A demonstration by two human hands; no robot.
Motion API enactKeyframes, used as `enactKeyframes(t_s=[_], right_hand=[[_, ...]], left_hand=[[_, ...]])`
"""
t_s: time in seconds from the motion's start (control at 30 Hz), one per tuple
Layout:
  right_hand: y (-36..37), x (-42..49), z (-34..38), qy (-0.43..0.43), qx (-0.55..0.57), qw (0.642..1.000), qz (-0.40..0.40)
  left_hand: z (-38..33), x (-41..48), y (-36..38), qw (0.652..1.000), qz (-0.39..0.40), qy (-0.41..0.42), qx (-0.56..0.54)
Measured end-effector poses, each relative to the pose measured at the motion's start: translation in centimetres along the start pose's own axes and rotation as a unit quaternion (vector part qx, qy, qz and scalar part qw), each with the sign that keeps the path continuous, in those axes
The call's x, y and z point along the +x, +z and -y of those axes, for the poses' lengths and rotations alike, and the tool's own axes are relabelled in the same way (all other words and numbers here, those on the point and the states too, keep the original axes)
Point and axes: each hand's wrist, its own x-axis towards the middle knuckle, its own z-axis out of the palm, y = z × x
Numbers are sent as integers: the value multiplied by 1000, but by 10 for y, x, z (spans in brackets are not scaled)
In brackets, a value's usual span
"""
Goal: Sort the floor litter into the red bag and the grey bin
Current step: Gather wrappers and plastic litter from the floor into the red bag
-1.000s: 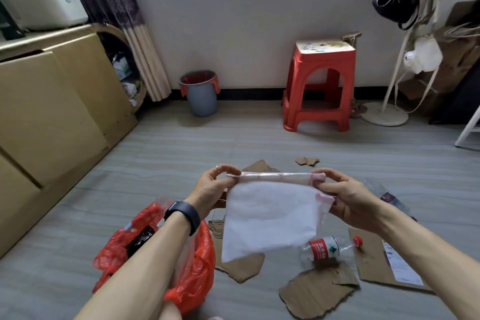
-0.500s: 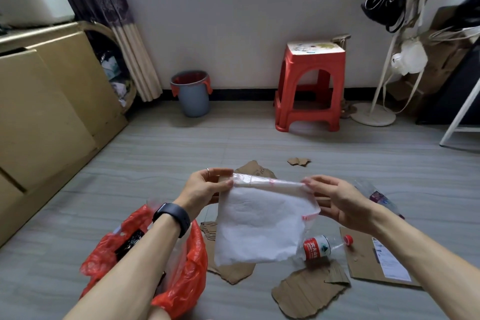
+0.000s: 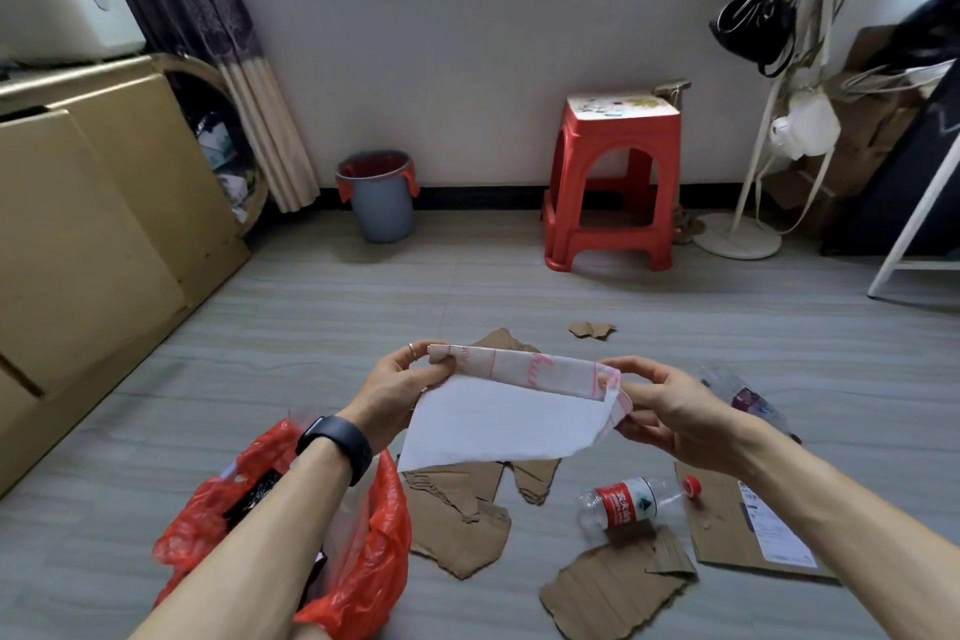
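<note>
Just above and right of the red bag [image 3: 385,535], the left hand [image 3: 392,390] pinches one end of a white plastic wrapper [image 3: 493,426] and the right hand [image 3: 675,413] pinches the other, with the top edge folded over. It looks mid-compacting. The next move is probably to lower it into the red bag rather than the grey bin [image 3: 382,208] far beyond.

On the floor [image 3: 311,327], the bag [image 3: 374,561] sits near left, with cardboard pieces [image 3: 457,520] and a bottle [image 3: 623,507] to its right. The bin [image 3: 382,208] stands by the wall [image 3: 467,42], left of the stool [image 3: 613,182].
</note>
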Motion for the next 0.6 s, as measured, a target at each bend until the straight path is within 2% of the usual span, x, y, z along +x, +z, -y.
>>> enactKeyframes(t_s=[0.1, 0.23, 0.37, 0.47, 0.6], right_hand=[[-1, 4, -4, -16, 3, 1000, -11], [-3, 8, -6, -39, 8, 998, -45], [-4, 0, -1, -29, 7, 999, -22], [-3, -3, -2, -34, -10, 999, -5], [-6, 2, -4, -35, 15, 998, -42]], left_hand=[[-4, -3, 1, 999, 23, 11, -21], [-5, -6, 0, 998, 51, -24, 12], [-8, -11, 2, 997, 65, -34, 9], [-6, -10, 7, 998, 36, -2, 46], [-4, -6, 9, 999, -4, 32, 28]])
